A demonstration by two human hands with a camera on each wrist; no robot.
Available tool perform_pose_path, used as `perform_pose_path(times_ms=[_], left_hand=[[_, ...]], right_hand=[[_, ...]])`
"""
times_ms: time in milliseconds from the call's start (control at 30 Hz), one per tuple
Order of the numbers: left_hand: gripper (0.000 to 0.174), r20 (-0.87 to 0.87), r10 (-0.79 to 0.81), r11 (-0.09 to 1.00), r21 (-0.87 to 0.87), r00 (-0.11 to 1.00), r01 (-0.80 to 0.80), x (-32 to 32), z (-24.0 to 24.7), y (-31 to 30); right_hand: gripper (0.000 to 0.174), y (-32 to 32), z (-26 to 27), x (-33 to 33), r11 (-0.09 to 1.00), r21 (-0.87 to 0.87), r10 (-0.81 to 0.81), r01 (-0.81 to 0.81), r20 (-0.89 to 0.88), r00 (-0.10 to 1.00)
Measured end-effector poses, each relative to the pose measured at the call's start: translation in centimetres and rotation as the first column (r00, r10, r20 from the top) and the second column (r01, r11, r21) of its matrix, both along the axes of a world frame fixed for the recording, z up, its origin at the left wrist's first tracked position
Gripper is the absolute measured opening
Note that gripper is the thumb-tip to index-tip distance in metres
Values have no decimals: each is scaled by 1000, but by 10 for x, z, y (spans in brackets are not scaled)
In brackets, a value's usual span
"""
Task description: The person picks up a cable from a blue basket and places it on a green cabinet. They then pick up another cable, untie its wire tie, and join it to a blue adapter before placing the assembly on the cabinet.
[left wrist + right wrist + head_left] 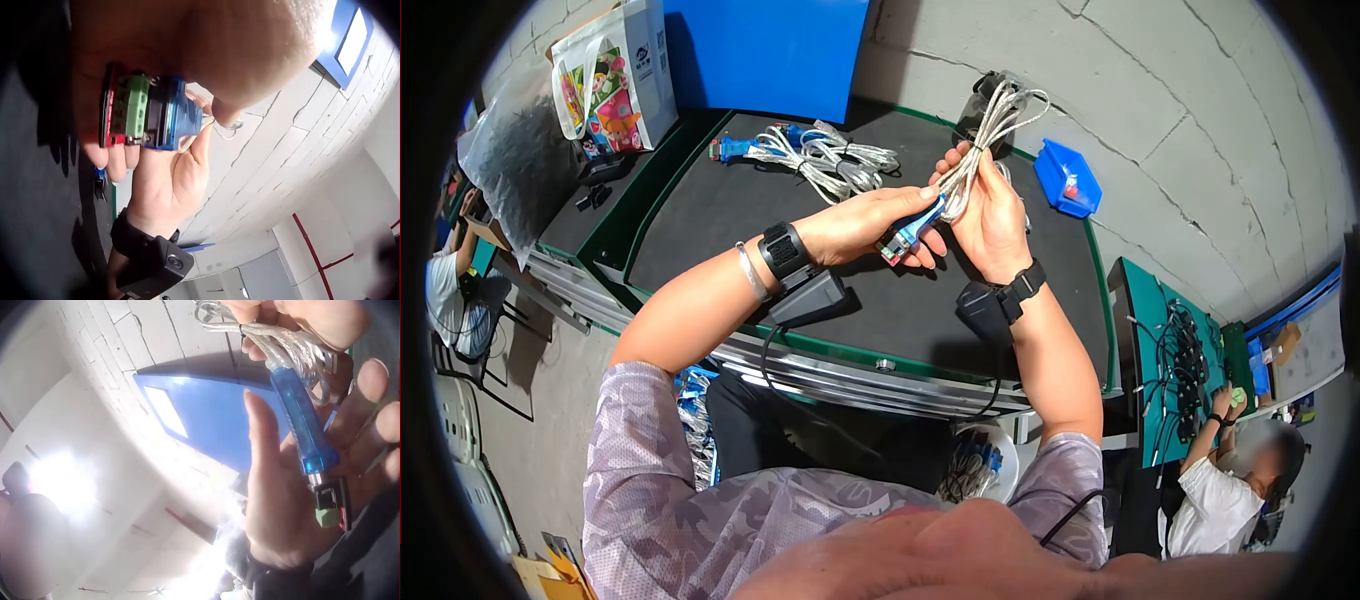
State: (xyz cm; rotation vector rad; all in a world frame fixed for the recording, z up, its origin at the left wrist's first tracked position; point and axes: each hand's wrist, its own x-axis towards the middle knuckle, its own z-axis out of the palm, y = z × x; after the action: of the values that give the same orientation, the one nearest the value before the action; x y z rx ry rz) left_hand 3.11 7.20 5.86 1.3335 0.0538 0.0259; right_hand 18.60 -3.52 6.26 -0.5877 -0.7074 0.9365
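A coiled clear cable (990, 125) ends in a translucent blue connector (912, 232) with a green and red terminal block (128, 106). My left hand (905, 215) pinches the connector between thumb and fingers. My right hand (965, 175) grips the cable bundle just above the connector, and the loops stick up past its fingers. The right wrist view shows the blue connector (303, 425) lying across the left hand's fingers (265, 487), with the cable (275, 337) held at the top. Both hands are raised over the black mat (730, 225).
More coiled cables with blue connectors (820, 155) lie at the back of the mat. A small blue bin (1067, 178) sits at its right edge. A blue panel (765, 50) and a printed bag (615, 80) stand behind. Another person (1240, 480) works at the lower right.
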Motion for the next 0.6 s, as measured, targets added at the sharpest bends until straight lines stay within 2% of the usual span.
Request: perform_pose_path(times_ms=[67, 200, 433, 600], left_hand=[[48, 39, -13, 1000, -12, 999, 14, 3, -4, 2], [51, 3, -4, 996, -84, 1000, 5, 1, 2, 0], [56, -20, 23, 998, -53, 1000, -24, 2, 1, -4], [54, -38, -24, 1000, 12, 999, 25, 2, 0, -1]], right_hand=[[29, 0, 0, -1, 1000, -23, -18, 17, -8, 1000], [30, -1, 0, 2, 1000, -19, -4, 4, 2, 1000], [31, -2, 1, 13, 999, 36, 32, -31, -13, 999], [30, -1, 3, 21, 997, 66, -36, 35, 13, 999]])
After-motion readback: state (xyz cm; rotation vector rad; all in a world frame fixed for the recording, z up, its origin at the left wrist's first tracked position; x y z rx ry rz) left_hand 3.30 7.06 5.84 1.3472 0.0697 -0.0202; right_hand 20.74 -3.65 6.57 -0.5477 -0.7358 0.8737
